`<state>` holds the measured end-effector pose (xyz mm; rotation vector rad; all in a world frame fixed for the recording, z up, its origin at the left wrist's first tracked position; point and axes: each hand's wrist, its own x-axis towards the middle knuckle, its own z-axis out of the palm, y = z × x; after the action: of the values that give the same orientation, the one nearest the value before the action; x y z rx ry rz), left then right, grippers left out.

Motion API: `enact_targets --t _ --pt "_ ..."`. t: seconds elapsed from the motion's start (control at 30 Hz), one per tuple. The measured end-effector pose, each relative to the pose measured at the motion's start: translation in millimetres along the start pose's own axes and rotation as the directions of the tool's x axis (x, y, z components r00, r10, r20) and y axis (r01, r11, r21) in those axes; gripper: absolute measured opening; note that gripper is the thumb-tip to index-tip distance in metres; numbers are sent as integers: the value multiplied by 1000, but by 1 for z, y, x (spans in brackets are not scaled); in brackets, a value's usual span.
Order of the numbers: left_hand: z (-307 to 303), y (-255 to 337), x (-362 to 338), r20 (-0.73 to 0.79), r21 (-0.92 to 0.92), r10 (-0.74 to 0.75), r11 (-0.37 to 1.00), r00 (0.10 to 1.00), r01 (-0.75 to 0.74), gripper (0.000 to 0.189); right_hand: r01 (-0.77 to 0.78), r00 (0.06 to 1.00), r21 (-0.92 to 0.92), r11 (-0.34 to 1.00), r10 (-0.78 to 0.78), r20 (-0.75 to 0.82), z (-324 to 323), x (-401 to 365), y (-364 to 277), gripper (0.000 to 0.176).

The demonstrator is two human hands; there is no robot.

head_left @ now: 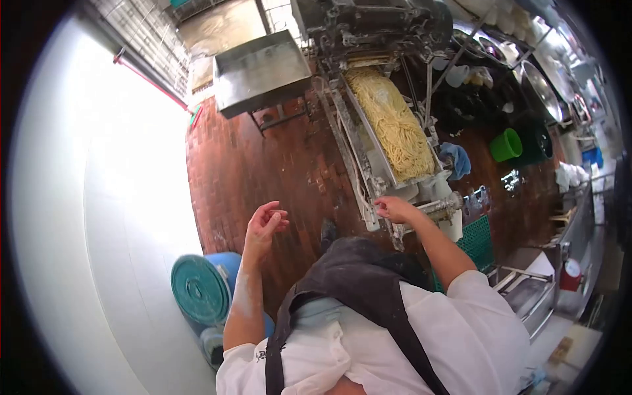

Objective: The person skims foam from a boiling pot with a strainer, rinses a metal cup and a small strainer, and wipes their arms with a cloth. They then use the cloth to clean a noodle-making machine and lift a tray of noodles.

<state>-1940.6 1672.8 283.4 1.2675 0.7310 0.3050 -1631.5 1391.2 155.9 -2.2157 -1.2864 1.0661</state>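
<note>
My left hand [266, 222] hangs in the air over the tiled floor, its fingers loosely bent and apart, with nothing in it. Flour-like white dust coats the forearm below it. My right hand [395, 209] is at the near end of a noodle machine [359, 151], close over its metal frame, with the fingers curled and the index finger pointing left. Whether it touches the frame I cannot tell. Just beyond this hand, a long metal tray [388, 168] on the machine is filled with thick yellow noodles [392, 125].
A steel basin on legs [263, 76] stands ahead to the left. Blue barrels, one with a green lid [201, 288], are by the white wall at left. On the right are a blue cloth [455, 161], a green bucket [505, 145] and a green crate [476, 242].
</note>
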Motion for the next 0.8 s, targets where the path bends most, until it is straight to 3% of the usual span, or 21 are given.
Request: enact_targets --t 0.2,0.3,0.37,0.4,0.47,0.57,0.73,0.8 --pt "-15 9 94 96 -112 -79 990 992 90 37 -1 999 17 1000 1 -35 -16 103 -33 43" --pt "-42 12 133 191 -75 -133 986 973 150 39 -32 999 58 998 32 -13 -44 140 -70 43" --pt "-57 16 162 199 -57 -243 964 949 259 40 24 992 88 996 -13 -125 -49 160 -77 43" --pt "-62 20 186 208 -42 -298 949 932 313 41 -20 986 137 990 42 -161 -60 167 -77 43" --pt "-68 27 229 329 -3 -266 959 906 283 42 -116 963 270 956 175 -203 -67 163 -86 42" --pt "-53 60 294 452 140 -292 956 843 256 41 -294 866 398 869 419 -274 -57 159 -56 40" --pt "-15 102 381 624 384 -322 920 712 79 44 -365 669 403 839 538 -513 -39 112 -12 39" --pt "15 124 403 648 420 -325 907 689 32 43 -327 483 557 763 642 -595 -46 91 -2 28"
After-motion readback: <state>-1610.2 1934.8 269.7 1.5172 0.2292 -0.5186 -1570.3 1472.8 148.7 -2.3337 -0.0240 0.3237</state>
